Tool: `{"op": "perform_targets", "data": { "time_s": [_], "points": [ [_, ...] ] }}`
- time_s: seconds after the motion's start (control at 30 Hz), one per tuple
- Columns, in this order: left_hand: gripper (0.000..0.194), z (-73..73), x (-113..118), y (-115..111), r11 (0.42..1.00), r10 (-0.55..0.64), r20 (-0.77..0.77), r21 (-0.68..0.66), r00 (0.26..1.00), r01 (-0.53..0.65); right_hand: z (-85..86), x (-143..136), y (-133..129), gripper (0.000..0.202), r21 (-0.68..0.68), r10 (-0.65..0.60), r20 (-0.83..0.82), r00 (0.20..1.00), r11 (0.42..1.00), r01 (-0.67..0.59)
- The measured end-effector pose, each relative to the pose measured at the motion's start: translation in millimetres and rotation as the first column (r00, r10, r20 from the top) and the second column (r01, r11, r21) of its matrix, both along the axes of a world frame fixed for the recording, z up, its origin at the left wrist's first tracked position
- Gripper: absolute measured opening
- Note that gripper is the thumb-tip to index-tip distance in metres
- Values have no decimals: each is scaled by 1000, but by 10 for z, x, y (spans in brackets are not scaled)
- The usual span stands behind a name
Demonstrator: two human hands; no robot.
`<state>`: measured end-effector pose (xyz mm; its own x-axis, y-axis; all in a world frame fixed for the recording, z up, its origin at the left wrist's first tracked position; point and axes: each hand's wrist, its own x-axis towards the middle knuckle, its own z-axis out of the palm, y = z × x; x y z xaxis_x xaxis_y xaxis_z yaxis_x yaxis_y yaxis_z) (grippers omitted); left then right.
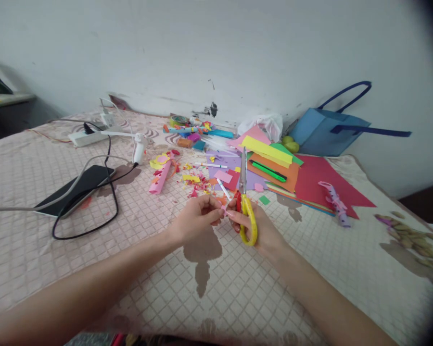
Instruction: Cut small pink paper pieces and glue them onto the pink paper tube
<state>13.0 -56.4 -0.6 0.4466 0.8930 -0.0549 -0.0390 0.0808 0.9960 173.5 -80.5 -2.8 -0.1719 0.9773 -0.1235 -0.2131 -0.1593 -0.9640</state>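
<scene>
Pale wall backs a bed covered by a beige quilted spread [39, 158], its far half littered with craft material. Largest there is the fanned stack of coloured paper sheets [310, 180] at far right, with a blue bag [321, 132] against the wall behind it. At left lie a dark phone [81, 185] and a white power strip [86, 138] with looping cables.

Judging by the clutter, the cutting work looks well along: a pink paper roll [161, 177] lies finished at centre, another decorated roll [335, 198] rests on the red sheet, and trimmings [198, 185] are scattered between.

Near centre, the right hand [263, 230] has its fingers clamped through the handles of yellow scissors [246, 202], blades shut and pointing away. The left hand [193, 218] meets it, fingertips pinched together on a tiny pink paper scrap [224, 210], too small to make out its shape.
</scene>
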Motion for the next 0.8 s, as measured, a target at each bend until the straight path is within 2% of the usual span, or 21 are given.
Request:
{"op": "perform_targets", "data": {
  "time_s": [0.13, 0.27, 0.43, 0.57, 0.67, 0.8],
  "points": [
    [19, -45, 2, -4, 999, -23, -13, 35, 1000, 24, -13, -1, -3, 22, -4, -3, -4, 1000, 1000, 3],
    [21, -57, 4, -9, 999, -45, -10, 3, 999, 45, -34, -5, 1, 23, 7, -19, 14, 1000, 1000, 19],
    [21, -5, -28, 18, 997, -26, 26, -75, 999, 28, -8, 11, -13, 26, 14, -20, 65, 998, 1000, 19],
    [22, 52, -98, 70, 990, -22, 125, -135, 992, 39, 25, 91, -35, 30, 69, 6, 217, 976, 997, -22],
    [22, 84, -154, 119, 992, -4, 166, -127, 986, 26, 11, 184, -55, 40, 148, 61, 344, 937, 982, -118],
    [21, 119, -201, 165, 995, 26, 211, -104, 977, -4, -36, 343, -145, 41, 75, 154, 515, 843, 972, -223]
  ]
}}
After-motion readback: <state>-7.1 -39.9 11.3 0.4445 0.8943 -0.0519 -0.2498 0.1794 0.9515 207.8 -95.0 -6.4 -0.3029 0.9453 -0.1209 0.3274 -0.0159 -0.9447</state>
